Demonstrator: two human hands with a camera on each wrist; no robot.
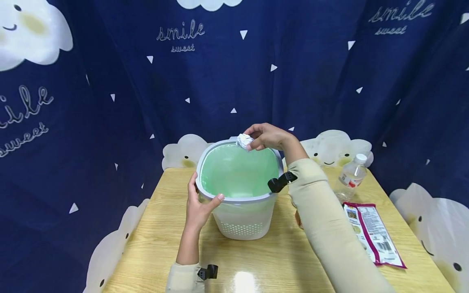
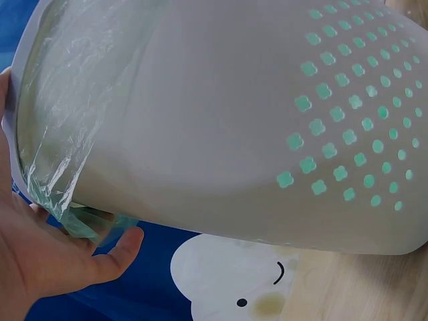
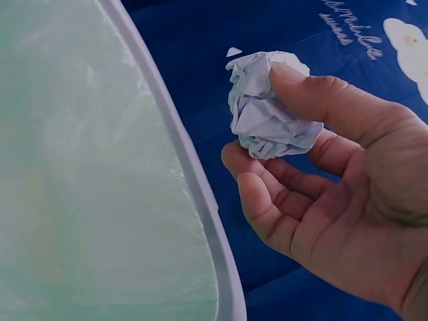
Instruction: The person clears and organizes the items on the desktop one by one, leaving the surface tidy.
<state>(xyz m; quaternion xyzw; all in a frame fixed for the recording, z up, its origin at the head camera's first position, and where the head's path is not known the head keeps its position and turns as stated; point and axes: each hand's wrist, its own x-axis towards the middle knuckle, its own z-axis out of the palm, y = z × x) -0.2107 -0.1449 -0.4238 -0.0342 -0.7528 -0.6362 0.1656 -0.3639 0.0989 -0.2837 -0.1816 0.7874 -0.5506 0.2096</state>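
A white trash can (image 1: 243, 228) with a grey rim and rows of small cut-out holes stands on the table. It is lined with a thin green plastic bag (image 1: 239, 171), whose edge shows below the rim in the left wrist view. My left hand (image 1: 199, 209) grips the rim at its near left side, thumb along the front. Above the can's far edge, my right hand (image 1: 269, 137) pinches a crumpled ball of white paper (image 3: 267, 110) between thumb and fingers. In the right wrist view the paper ball (image 1: 244, 141) appears just outside the rim.
On the right of the wooden table (image 1: 165, 228) stand a clear plastic bottle (image 1: 352, 175) with a white cap and, nearer, a flat white and magenta packet (image 1: 379, 234). A small orange-brown thing (image 1: 298, 219) is mostly hidden by the right sleeve. A dark blue curtain hangs behind.
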